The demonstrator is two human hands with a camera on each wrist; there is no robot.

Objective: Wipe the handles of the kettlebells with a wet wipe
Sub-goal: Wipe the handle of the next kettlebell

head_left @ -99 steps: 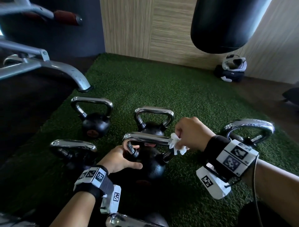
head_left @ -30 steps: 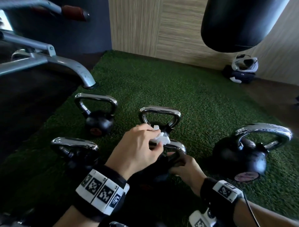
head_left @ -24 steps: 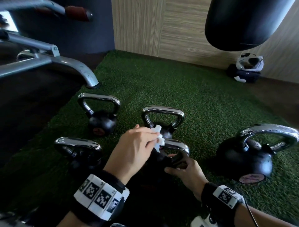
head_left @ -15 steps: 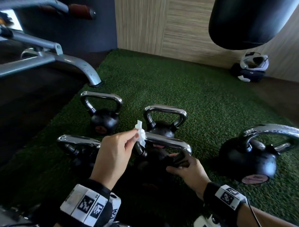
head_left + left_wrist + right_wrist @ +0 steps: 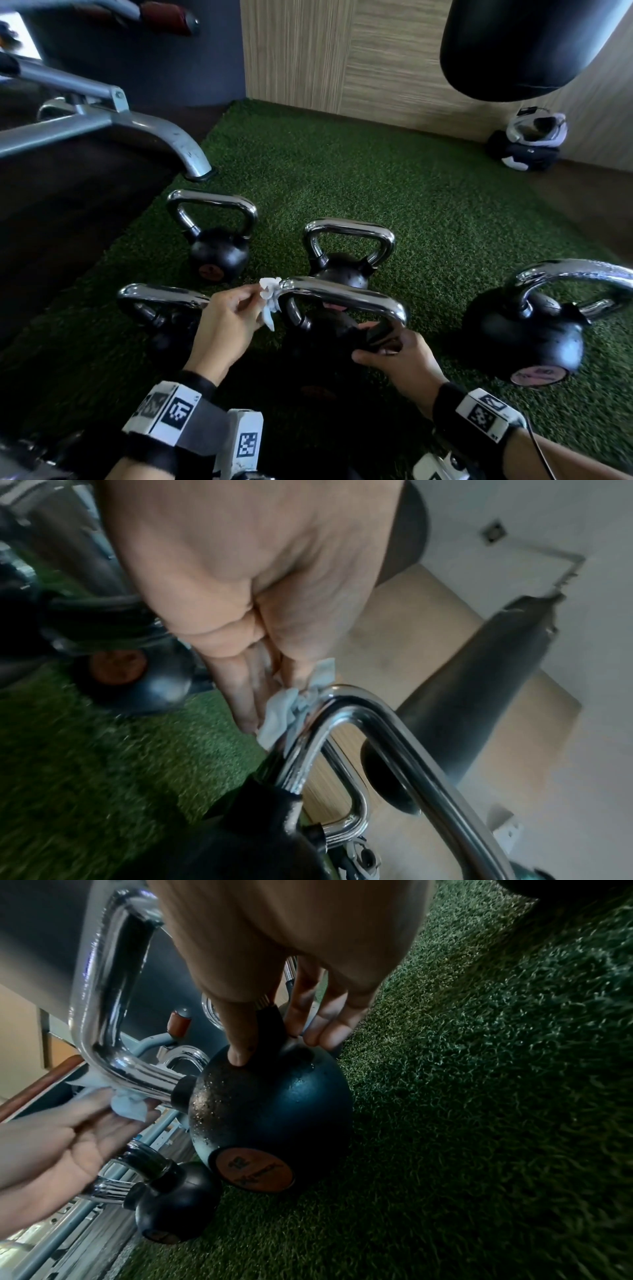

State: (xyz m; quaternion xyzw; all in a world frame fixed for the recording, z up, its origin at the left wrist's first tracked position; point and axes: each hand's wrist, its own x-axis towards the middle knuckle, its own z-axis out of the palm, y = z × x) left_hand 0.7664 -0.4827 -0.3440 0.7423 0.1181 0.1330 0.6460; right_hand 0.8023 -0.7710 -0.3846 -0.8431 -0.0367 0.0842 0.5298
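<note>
Pinching wet wipe (image 5: 269, 301) in my left hand (image 5: 227, 325) against left bend of handle (image 5: 342, 298) | handle bar runs left-right | right hand (image 5: 400, 363) fingers grip kettlebell (image 5: 270, 1110) at handle base

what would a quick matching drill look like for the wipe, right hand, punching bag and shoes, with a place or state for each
Things:
1. wipe
2. right hand
3. punching bag
4. shoes

Places or states:
a. hanging above the turf
b. pinched against the left bend of a chrome handle
c. by the far wall
d. steadying a kettlebell at its handle base

Pairs: 1-b, 2-d, 3-a, 4-c
</note>
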